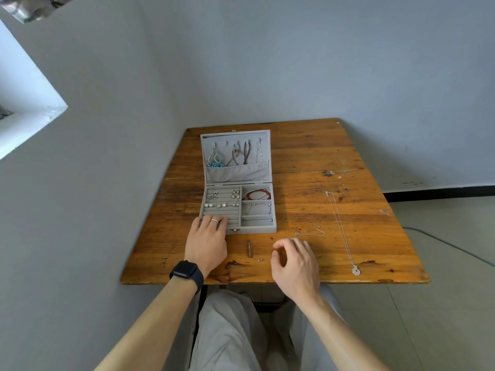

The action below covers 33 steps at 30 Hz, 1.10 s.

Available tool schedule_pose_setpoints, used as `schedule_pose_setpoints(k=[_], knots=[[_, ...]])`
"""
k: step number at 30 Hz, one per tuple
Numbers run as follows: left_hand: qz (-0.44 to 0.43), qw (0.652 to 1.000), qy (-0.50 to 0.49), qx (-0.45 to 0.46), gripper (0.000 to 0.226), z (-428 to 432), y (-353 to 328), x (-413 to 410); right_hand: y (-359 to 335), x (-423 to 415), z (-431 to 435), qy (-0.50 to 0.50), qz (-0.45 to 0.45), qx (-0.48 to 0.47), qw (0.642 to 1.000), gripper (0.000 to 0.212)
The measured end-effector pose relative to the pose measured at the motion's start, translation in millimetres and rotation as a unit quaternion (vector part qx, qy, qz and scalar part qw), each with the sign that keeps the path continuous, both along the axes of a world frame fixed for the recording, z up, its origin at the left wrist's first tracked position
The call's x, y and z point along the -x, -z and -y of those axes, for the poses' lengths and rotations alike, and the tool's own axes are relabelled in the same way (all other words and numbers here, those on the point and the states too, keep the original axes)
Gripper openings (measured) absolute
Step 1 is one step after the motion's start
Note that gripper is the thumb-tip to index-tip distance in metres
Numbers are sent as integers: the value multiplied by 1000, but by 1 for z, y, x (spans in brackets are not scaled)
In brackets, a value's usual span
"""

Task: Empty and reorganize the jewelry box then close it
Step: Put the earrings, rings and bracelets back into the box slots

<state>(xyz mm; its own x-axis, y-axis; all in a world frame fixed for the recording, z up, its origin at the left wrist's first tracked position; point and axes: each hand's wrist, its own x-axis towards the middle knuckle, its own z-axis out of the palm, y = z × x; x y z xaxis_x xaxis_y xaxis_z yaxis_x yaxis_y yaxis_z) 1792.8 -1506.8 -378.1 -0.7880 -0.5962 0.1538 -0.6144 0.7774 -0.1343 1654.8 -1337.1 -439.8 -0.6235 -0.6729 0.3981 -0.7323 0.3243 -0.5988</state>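
The open box (257, 230) lies on the table (308, 156), left hand (207, 236) flat on its near-left corner, right hand (293, 259) loosely curled and empty nearby; light and stiff, it probably slides, so brace the base and close the lid (237, 174) by its far rim.

A wooden table (308, 156) with a worn, knotted top is standing pushed into the corner of a plain grey wall (267, 62). A white ledge (32, 103) is jutting out of the wall at the far left. Pale floor tiles (442, 290) are showing to the right of the table, a black skirting strip (439, 193) is running along the wall's foot, and a thin cable (450, 245) is lying across the tiles
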Motion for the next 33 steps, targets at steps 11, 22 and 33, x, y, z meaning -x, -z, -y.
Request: schedule_pose_setpoints(k=[11,22,33], knots=[[-52,999,11,-10,47,-22,-9,13,-21,43,-88,43,179,82,980,21],[-65,962,189,-187,57,-159,34,97,-20,66,-132,207,104,-114,966,18],[-65,951,147,-264,53,-172,40,103,-22,73,-131,165,191,-90,963,6]])
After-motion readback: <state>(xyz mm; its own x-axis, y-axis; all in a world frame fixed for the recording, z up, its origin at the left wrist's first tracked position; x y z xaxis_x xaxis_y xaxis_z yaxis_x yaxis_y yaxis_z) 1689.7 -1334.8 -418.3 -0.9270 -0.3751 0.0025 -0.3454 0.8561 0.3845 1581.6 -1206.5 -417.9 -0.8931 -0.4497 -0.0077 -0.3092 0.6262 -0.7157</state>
